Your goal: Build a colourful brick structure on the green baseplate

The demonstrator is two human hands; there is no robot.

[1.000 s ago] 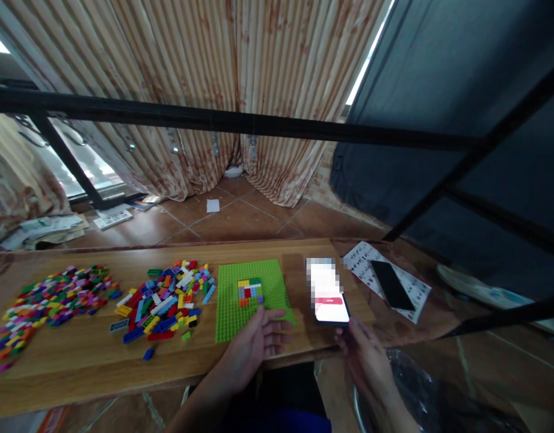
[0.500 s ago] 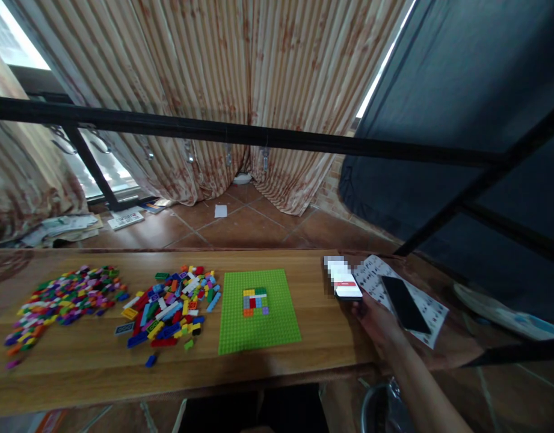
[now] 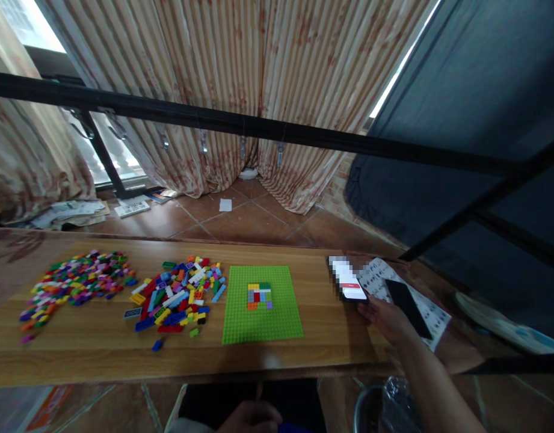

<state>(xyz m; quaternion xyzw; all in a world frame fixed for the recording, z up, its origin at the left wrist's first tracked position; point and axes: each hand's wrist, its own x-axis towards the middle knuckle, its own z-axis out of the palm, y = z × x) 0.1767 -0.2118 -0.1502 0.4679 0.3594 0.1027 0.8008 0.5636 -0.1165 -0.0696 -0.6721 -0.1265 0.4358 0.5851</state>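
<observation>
A lit smartphone (image 3: 349, 288) lies toward the right end of the table, its screen partly blurred. My right hand (image 3: 387, 319) has its fingers closed at the phone's lower right corner. Low in the view, over my lap, my left hand (image 3: 252, 416) is curled, and what it holds, if anything, is hidden. Something blue (image 3: 295, 428) shows beside it, cut off by the frame. Between the hands lies a green baseplate (image 3: 263, 328) bearing a small square of coloured bricks (image 3: 260, 296).
Left of the baseplate are a pile of larger bricks (image 3: 177, 297) and a pile of small bricks (image 3: 82, 279). A dark phone (image 3: 407, 307) rests on a printed sheet (image 3: 439, 316). A black rail (image 3: 258, 125) crosses beyond the wooden table (image 3: 322, 325).
My left hand has come into view at the bottom, with something blue beside it. My right hand stays at the phone's corner. The whole view has shifted slightly.
</observation>
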